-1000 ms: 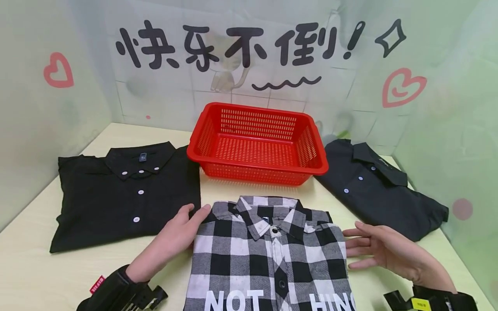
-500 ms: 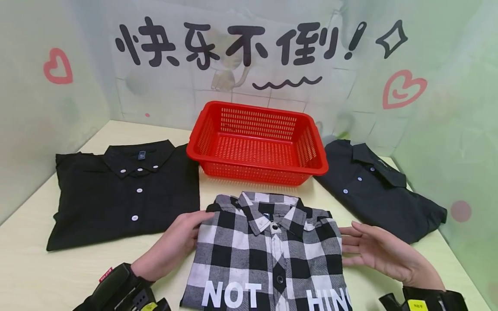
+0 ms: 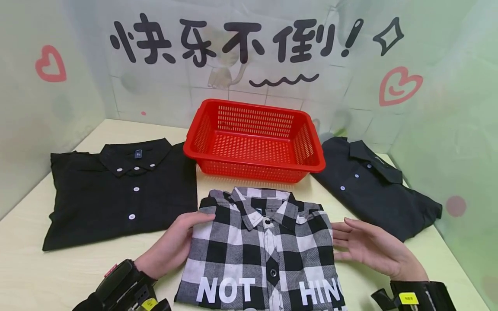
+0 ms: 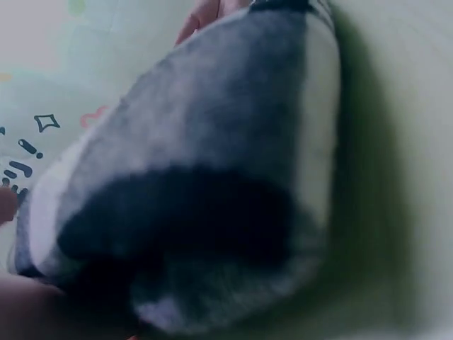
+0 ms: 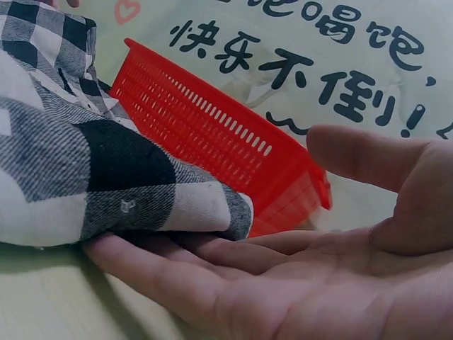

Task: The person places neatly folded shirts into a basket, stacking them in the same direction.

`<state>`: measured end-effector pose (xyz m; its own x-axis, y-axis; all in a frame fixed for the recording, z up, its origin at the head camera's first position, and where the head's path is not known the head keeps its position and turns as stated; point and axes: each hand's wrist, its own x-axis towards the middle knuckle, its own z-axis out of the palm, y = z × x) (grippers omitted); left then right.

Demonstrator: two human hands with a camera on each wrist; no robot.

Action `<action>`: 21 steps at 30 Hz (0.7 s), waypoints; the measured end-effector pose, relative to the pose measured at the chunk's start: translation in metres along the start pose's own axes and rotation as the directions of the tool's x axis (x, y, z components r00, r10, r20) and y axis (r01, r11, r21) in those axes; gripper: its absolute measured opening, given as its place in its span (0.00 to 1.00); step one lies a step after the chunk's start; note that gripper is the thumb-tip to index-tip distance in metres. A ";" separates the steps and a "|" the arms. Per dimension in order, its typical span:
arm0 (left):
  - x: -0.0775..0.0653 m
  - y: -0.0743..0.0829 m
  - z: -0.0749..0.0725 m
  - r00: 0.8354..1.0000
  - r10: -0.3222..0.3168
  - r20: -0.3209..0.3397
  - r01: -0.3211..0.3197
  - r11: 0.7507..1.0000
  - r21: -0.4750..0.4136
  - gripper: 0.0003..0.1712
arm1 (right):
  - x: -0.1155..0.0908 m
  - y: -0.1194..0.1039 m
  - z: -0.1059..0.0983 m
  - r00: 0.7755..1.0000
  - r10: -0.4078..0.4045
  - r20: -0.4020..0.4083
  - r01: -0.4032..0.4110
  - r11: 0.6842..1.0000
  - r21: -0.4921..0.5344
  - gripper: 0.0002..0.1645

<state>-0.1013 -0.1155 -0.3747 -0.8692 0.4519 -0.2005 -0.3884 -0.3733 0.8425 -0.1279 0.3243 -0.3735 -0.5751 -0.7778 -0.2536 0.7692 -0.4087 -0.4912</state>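
Note:
A folded black-and-white plaid shirt (image 3: 268, 246) with white lettering lies at the front middle, collar away from me. My left hand (image 3: 177, 239) grips its left edge near the shoulder, thumb on top and fingers hidden beneath. On the opposite side, my right hand (image 3: 375, 248) has straight fingers with the palm turned up. In the right wrist view, its fingertips (image 5: 117, 248) reach under the shirt's edge while the thumb stands apart. The plaid cloth (image 4: 198, 142) fills much of the left wrist view, blurred.
Behind the plaid shirt stands a red plastic basket (image 3: 254, 169) with nothing in it. A folded black shirt (image 3: 89, 194) with white buttons lies left, and a folded dark navy shirt (image 3: 377, 198) lies right. A printed sheet (image 3: 155, 99) walls the table's back and sides.
My left hand goes from spread fingers beside the shirt to gripping its edge. The right hand moves left, its fingertips slipping under the other edge. Head view shifts slightly.

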 end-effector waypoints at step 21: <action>0.002 -0.005 0.005 0.997 -0.070 -0.019 0.072 0.994 0.078 0.42 | 0.031 0.036 0.021 0.988 -0.020 -0.153 0.006 0.996 -0.093 0.18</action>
<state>-0.0996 -0.1083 -0.3770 -0.8453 0.4619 -0.2685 -0.4244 -0.2754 0.8626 -0.1124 0.2758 -0.3817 -0.6262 -0.6874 -0.3678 0.7365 -0.3669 -0.5682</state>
